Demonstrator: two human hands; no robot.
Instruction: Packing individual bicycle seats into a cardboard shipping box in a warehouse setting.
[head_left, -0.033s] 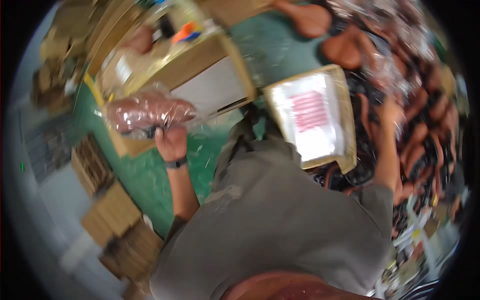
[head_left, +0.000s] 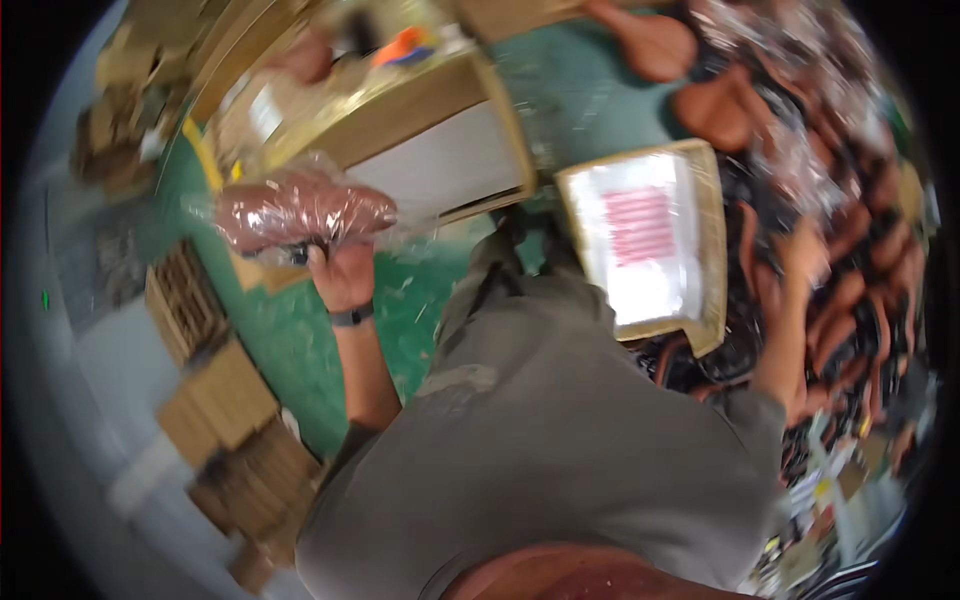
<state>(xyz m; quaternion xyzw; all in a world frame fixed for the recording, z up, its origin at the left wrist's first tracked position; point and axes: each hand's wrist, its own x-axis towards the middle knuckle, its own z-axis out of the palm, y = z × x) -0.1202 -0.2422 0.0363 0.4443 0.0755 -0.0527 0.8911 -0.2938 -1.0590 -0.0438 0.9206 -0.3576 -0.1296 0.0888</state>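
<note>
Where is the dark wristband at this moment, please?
In the head view, the dark wristband is left of centre, around the wrist of the left hand, which holds a wrapped brown item.

reddish-brown wrapped bundle (head_left: pixel 305 210); brown-and-black pile (head_left: pixel 838 335); white panel (head_left: pixel 655 295) with pink bands; green floor (head_left: pixel 405 290); dark wristband (head_left: pixel 352 316); grey-brown shirt (head_left: pixel 560 430).

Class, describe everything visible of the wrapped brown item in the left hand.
The wrapped item is long, rounded and reddish-brown, inside clear, shiny, crinkled film that looks like plastic. A dark part shows along its near edge, where the left hand grips it. It lies crosswise, overlapping a cardboard box in view.
</note>
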